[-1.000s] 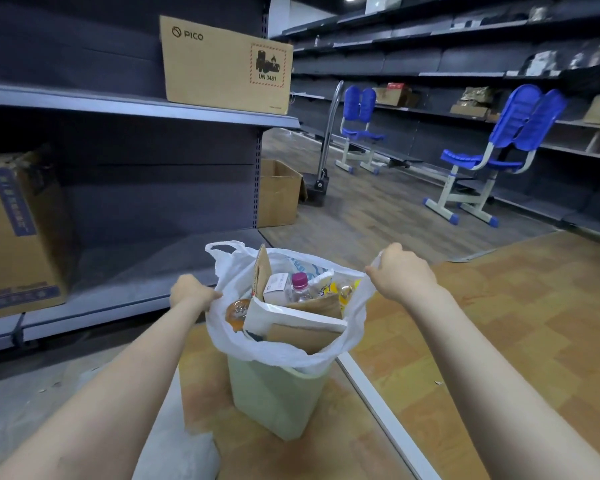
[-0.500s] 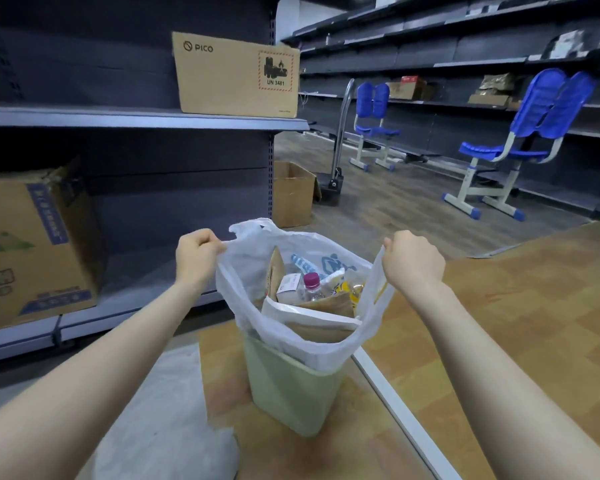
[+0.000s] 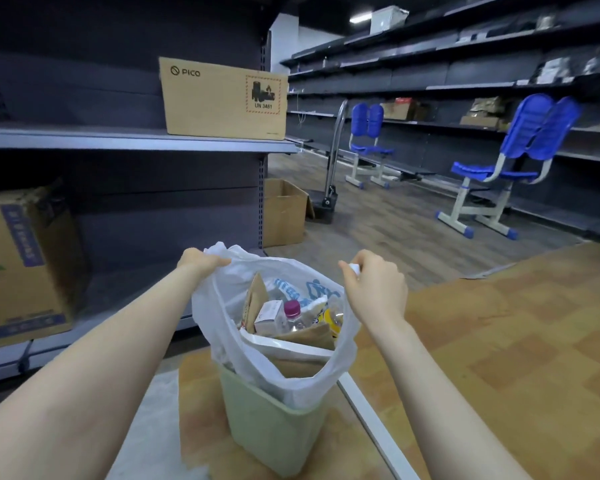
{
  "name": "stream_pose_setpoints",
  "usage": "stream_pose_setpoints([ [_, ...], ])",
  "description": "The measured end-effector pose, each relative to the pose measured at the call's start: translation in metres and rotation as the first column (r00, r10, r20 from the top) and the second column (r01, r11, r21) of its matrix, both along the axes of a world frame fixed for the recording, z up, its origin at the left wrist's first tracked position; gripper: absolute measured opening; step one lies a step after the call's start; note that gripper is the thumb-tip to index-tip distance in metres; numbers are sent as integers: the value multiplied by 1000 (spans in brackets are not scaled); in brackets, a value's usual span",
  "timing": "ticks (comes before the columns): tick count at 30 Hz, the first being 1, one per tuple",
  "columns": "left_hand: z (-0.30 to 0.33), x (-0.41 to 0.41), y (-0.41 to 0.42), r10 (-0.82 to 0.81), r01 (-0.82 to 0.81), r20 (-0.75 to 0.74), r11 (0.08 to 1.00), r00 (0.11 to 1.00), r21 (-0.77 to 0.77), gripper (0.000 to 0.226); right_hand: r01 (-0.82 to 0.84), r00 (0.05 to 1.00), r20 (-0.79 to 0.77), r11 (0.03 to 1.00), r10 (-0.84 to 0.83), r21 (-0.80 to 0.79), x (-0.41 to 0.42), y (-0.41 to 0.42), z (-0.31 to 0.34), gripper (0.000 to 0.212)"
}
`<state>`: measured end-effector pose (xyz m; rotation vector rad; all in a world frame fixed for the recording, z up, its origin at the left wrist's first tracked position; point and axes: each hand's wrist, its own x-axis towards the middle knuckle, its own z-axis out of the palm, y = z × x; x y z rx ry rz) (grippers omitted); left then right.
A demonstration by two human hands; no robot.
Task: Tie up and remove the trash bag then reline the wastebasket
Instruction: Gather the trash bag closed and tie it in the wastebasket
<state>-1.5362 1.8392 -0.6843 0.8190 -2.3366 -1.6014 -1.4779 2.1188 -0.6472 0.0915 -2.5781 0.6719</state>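
Thin, see-through white trash bag (image 3: 284, 372), crinkly and soft, sitting in a pale green wastebasket (image 3: 267, 427) with smooth plastic walls and rounded corners. Wastebasket standing on a wood-look floor (image 3: 499, 358), right beside a white strip (image 3: 374, 424) running across it. Bag top pulled up and wide open above the rim. Inside: brown cardboard pieces (image 3: 255, 303), a small white box (image 3: 269, 318), a clear bottle with a purple cap (image 3: 292, 309), something yellow, maybe a wrapper. Blue print on the far bag wall, too wrinkled to read. Lower trash hidden by the cardboard and the basket wall.

Left hand (image 3: 196, 263) curled tight round the left top edge of the bag. Right hand (image 3: 374, 289) also curled, pinching the right top edge, a bit of white plastic poking out by the thumb. Fingertips tucked away from view. Both arms cut off at the bottom edge.

Flat white plastic sheet (image 3: 153, 427) on the floor by the basket. Brown PICO box (image 3: 222, 98) on a grey metal shelf (image 3: 118, 140). Blue plastic chairs (image 3: 513, 161) well apart, further back.
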Motion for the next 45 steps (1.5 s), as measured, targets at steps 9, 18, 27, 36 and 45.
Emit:
stream_pose_setpoints([
  [9, 27, 10, 29, -67, 89, -211, 991, 975, 95, 9, -67, 998, -3, 997, 67, 24, 0, -5, -2, 26],
  [18, 49, 42, 35, -209, 290, -412, 946, 887, 142, 16, -95, 995, 22, 995, 95, -21, 3, -10, -1, 22],
  [27, 80, 70, 69, -359, 330, -601, 930, 715, -163, 31, -114, 993, 18, 992, 115, -52, 6, -18, -4, 26],
  [36, 177, 80, 74, -445, 111, -638, 863, 629, -493, 32, -107, 984, -165, 970, 71, -219, 1, -27, 43, 22],
  [45, 141, 83, 79, -490, 140, -479, 791, 729, -596, 8, -157, 984, -109, 975, 141, -157, 3, -38, 52, 21],
])
